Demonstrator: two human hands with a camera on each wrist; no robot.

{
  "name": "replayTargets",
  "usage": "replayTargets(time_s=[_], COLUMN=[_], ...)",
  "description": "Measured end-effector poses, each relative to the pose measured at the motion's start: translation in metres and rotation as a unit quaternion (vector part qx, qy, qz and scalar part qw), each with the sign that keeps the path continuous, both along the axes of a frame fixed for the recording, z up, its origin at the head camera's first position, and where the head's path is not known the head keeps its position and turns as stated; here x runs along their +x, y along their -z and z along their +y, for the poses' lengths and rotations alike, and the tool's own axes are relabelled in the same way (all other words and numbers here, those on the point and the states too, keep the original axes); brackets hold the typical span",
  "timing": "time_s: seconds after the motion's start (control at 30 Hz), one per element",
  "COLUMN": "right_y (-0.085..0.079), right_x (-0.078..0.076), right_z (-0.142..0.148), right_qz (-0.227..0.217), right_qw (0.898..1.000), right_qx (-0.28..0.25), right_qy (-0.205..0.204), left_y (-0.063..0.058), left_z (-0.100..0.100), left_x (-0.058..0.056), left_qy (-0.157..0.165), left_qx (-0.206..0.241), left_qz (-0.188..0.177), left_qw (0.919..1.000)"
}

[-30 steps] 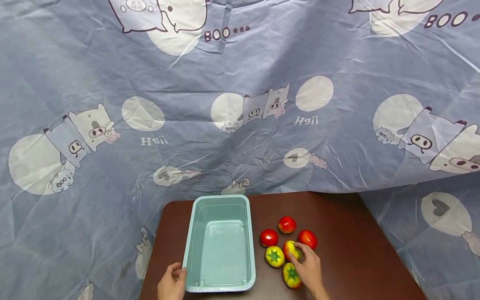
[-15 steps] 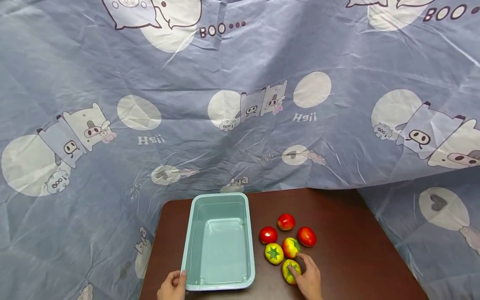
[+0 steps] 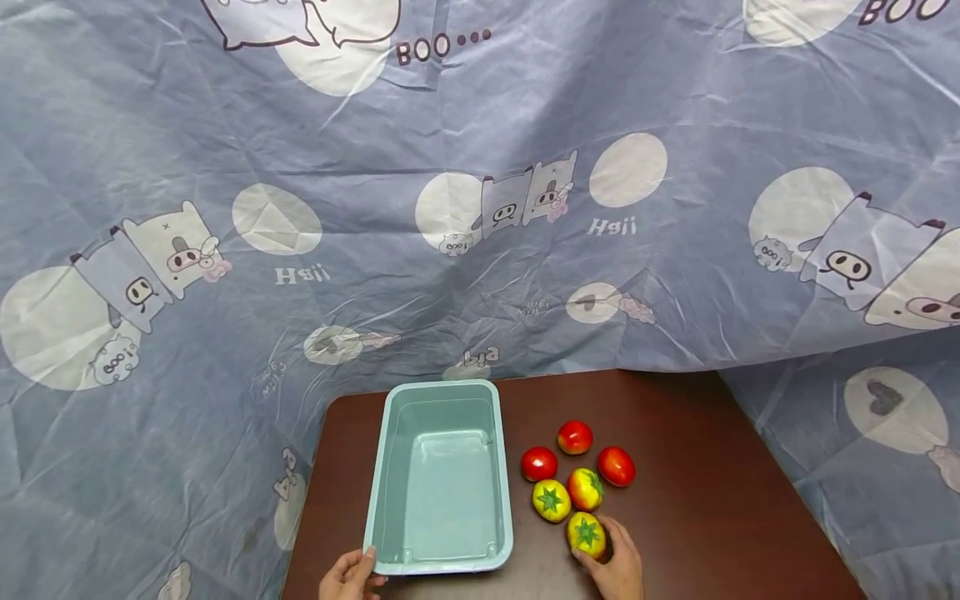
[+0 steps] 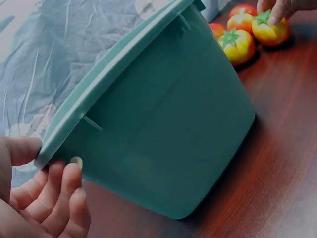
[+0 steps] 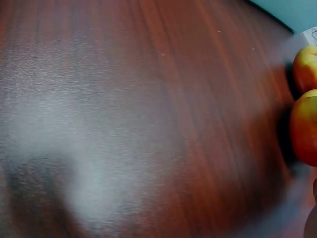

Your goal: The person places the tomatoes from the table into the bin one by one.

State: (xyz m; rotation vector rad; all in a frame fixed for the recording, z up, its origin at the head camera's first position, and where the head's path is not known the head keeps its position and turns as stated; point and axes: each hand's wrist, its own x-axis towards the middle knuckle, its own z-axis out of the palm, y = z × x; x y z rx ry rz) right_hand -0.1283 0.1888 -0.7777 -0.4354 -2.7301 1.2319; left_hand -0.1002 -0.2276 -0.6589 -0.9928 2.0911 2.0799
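Observation:
At the near left corner of a pale green plastic basin (image 3: 450, 500), my left hand (image 3: 351, 577) pinches the rim (image 4: 74, 119), thumb on top and fingers curled beneath it. The basin holds nothing. My right hand (image 3: 618, 562) grips the nearest tomato (image 3: 586, 535), yellow with a green star-shaped top, between thumb and fingers. In the right wrist view that tomato (image 5: 306, 129) shows only at the right edge. Close by lie a yellow tomato (image 3: 551, 500) and a red-yellow tomato (image 3: 585, 489). Behind them are three red tomatoes (image 3: 575, 437).
The dark brown wooden table (image 3: 697, 500) extends to the right of the tomatoes. A blue-grey cloth (image 3: 480, 275) printed with cartoon pigs hangs behind the table and along both sides. The basin stands left of the tomatoes, a short gap between them.
My right hand has left the red-yellow tomato, moved nearer to me and taken hold of the nearest yellow one. My left hand stays at the basin's rim.

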Motion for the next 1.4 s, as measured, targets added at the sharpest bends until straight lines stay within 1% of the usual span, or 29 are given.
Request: replayTargets(time_s=[0.1,0.3,0.4,0.53,0.67,0.8,0.9,1.07,1.2,1.4], right_y=[0.003,0.01,0.012,0.014,0.013,0.012,0.011,0.009,0.006,0.001], right_x=[0.002,0.004,0.004,0.002,0.001,-0.001,-0.003,-0.003,-0.001,0.004], right_z=[0.0,-0.001,-0.003,-0.005,-0.007,-0.011,-0.013,-0.015,-0.015,-0.015], right_qz=[-0.001,-0.002,-0.003,-0.007,-0.019,-0.026,-0.012,0.028,0.039,0.012], right_qw=[1.0,1.0,1.0,1.0,1.0,1.0,1.0,0.999,0.999,0.999], right_qx=[0.005,0.006,0.01,0.011,0.008,0.009,0.008,0.009,0.002,-0.019], right_qy=[0.001,0.006,0.003,0.002,0.003,0.004,0.009,0.025,0.034,0.04], left_y=[0.0,0.003,0.005,0.008,0.009,0.008,0.005,0.002,0.002,0.001], left_z=[0.0,-0.003,-0.005,-0.005,-0.006,-0.007,-0.007,-0.004,-0.002,0.0], left_x=[0.0,0.001,0.003,0.003,0.004,0.004,0.003,0.004,0.004,0.005], left_qy=[0.001,0.01,0.011,0.009,0.007,0.006,0.0,-0.018,-0.027,-0.024], left_qx=[0.002,0.074,0.097,0.118,0.122,0.125,0.132,0.139,0.136,0.13], left_qz=[-0.007,-0.001,-0.001,0.0,-0.007,-0.016,-0.012,-0.004,-0.004,-0.003], left_qw=[1.0,0.9972,0.9952,0.993,0.9925,0.992,0.9911,0.9902,0.9904,0.9912])
